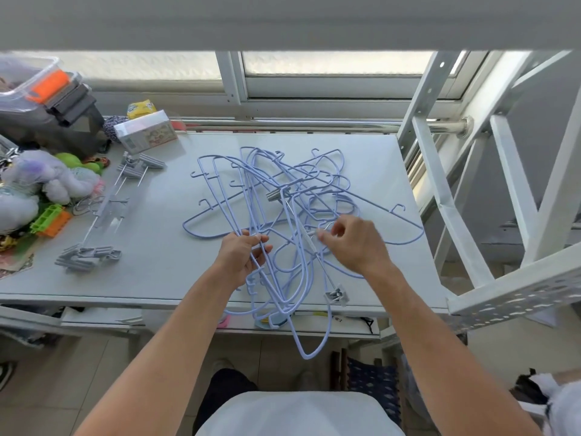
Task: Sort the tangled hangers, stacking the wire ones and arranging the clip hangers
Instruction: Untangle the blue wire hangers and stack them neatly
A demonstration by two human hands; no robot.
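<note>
A tangle of several pale blue wire hangers (283, 196) covers the middle of the white table (163, 265); some hang over its front edge. My left hand (242, 256) grips a bundle of their wires at the near side. My right hand (352, 243) pinches the metal hook of a clip hanger (336, 294) caught in the tangle, whose grey clip lies near the front edge. Another grey clip (276, 195) shows in the middle of the pile. Several grey clip hangers (103, 212) lie together at the left.
Soft toys (41, 184), a green and orange plastic piece (50, 220), a small box (146, 132) and a clear bin (28, 77) crowd the table's left and back left. A white metal ladder frame (456, 196) stands right of the table. A window runs behind.
</note>
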